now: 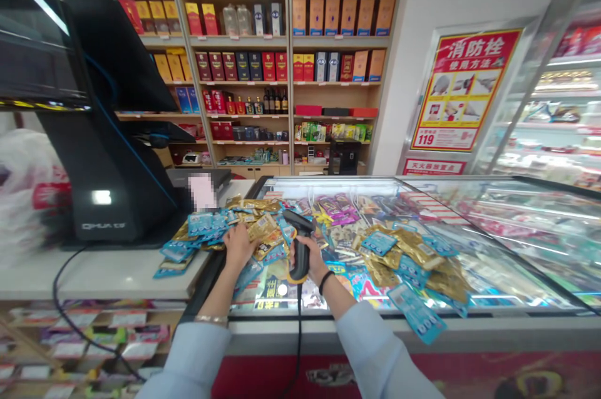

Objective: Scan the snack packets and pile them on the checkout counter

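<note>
A black-and-yellow barcode scanner is upright in my right hand, its fingers wrapped round the handle and its head tilted toward the left. From the handle's base a dark cable runs down over the freezer's front edge. At the left, my left hand lies at a heap of gold and blue snack packets. Its fingers are bent onto a gold snack packet, and the fingertips are partly hidden. Across the glass to the right sits a second pile of snack packets. One blue packet there hangs over the front edge.
The chest freezer has a glass top with bagged goods beneath. On the white counter stands a black checkout terminal, a plastic bag beside it. Shelves of boxes line the back wall.
</note>
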{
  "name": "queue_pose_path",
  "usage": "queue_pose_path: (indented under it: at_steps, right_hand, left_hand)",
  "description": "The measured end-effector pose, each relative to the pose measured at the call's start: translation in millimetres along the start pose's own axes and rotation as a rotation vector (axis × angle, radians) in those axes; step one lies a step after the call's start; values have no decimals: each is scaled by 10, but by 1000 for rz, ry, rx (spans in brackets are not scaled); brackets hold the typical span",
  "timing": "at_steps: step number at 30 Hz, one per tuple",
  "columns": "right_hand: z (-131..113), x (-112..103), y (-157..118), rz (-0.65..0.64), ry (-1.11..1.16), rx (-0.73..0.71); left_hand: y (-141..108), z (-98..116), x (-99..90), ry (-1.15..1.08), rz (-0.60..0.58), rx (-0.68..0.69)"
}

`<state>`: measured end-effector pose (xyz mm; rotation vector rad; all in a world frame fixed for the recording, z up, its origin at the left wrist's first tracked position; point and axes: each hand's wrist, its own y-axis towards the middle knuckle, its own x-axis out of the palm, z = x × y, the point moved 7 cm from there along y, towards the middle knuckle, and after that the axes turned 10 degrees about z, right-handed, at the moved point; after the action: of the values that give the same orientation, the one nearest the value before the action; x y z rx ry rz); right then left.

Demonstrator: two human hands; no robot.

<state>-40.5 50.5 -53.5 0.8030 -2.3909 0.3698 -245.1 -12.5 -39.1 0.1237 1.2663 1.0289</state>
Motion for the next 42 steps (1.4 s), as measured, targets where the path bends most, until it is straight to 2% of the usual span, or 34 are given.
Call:
queue_pose_path:
  at_steps: [3,8,13,17,20,28,31,36,42]
  right_hand:
    - [-25,11,-7,6,13,-19]
    - [-19,14,-2,19,5,-41]
    - [-21,11,-7,22,-24,-49]
    - [-51,30,-41,-1,-44,-46]
    - [-53,18,-48,11,-64,-39]
    - [-23,-2,-33,58,-146,-54]
    - [-34,7,-43,73,-181,-62]
    - [-47,50,-72,32,-210,-59]
    - [-33,34,-59,11,-189,-73]
  left_hand:
    - [3,90,-102,-184,43,37]
    - [-23,-12,-268,-352,202,-145]
    - [-45,-3,-471,-445,372,-146]
    - [-69,-72,-534,-453,417,-273]
    - [-81,-131,-547,-518,468,-318]
    - [-41,-105,-544,-497,443,-206]
    - [-44,-88,-565,-462,447,-208]
    - [-56,-122,-552,-442,470,-244]
    - [-41,-65,-555,-438,449,-149]
